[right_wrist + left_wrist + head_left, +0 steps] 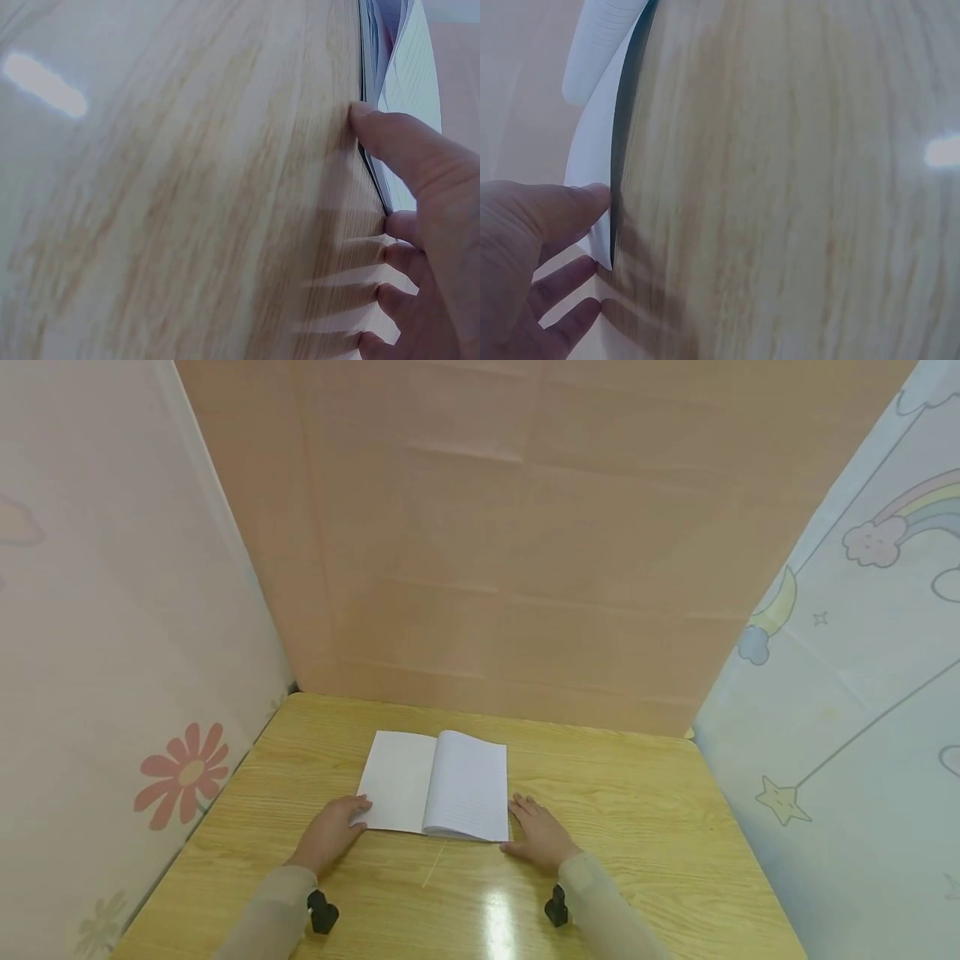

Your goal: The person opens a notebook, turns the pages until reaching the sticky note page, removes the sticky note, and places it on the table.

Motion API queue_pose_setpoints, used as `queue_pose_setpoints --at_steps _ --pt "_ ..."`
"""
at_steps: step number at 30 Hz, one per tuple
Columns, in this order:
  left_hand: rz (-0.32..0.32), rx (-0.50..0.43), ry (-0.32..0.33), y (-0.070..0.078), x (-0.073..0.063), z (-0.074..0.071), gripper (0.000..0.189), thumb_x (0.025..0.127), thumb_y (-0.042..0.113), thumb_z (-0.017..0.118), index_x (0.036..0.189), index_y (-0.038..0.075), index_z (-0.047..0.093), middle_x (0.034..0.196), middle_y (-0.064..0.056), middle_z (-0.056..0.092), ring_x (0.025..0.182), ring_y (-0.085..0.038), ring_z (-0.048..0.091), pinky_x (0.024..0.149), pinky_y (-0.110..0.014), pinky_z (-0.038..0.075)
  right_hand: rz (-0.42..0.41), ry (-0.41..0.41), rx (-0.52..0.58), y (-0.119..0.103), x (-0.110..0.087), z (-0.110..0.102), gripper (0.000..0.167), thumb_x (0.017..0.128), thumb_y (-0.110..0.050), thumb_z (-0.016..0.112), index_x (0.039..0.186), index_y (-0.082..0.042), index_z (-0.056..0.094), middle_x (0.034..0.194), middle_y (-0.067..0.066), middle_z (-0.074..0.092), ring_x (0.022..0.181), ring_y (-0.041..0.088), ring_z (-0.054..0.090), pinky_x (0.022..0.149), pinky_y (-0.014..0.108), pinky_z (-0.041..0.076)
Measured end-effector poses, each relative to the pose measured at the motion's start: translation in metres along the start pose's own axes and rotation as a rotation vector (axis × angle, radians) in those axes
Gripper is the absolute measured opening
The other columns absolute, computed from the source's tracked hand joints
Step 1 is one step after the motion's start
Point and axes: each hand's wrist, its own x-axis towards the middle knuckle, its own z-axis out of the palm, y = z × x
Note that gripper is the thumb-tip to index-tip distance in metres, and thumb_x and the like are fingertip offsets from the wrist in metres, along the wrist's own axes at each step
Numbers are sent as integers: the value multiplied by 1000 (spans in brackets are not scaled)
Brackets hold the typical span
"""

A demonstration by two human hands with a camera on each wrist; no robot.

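An open notebook [468,789] lies on the wooden table, its left side a blank white sheet and its right side a raised stack of lined pages. My left hand [330,833] holds the notebook's lower left corner. In the left wrist view, the thumb [592,199] lies over the corner and the fingers reach round its side. At the lower right corner, my right hand [543,837] touches the notebook with fingers spread along the side. The right wrist view has its thumb [367,120] against the bottom edge, where the dark cover shows beneath the pages.
The wooden table [622,802] extends around the notebook, with a bright light reflection near its front. A plain tan backdrop [487,568] stands behind it. Patterned wall sheets flank both sides, one with a red flower [187,772].
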Motion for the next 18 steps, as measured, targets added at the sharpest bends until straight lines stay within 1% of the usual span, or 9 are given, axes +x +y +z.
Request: queue_pose_setpoints --at_steps 3,10,14,18 --pt "11 40 6 0 2 0 29 82 7 74 111 4 70 123 -16 64 118 -38 56 101 -53 43 -2 2 -4 0 0 0 83 87 -53 64 145 1 39 155 20 30 142 41 29 113 55 28" --pt "17 83 9 1 4 -2 24 80 7 76 104 6 72 116 -13 67 113 -36 58 99 -51 45 1 -3 12 1 2 0 84 87 -52 65 146 0 37 155 20 29 142 41 28 113 55 28" --pt "-3 96 -16 3 5 -4 24 81 8 75 105 7 71 113 -11 67 112 -36 58 97 -51 46 0 -4 15 2 3 2 84 86 -53 65 146 0 38 155 20 30 142 41 28 112 57 28" --pt "-29 68 -55 5 10 -10 26 84 6 71 110 7 68 118 -12 65 116 -37 56 99 -53 44 1 -3 19 3 3 3 84 86 -53 65 146 0 38 155 20 30 142 42 28 112 57 28"
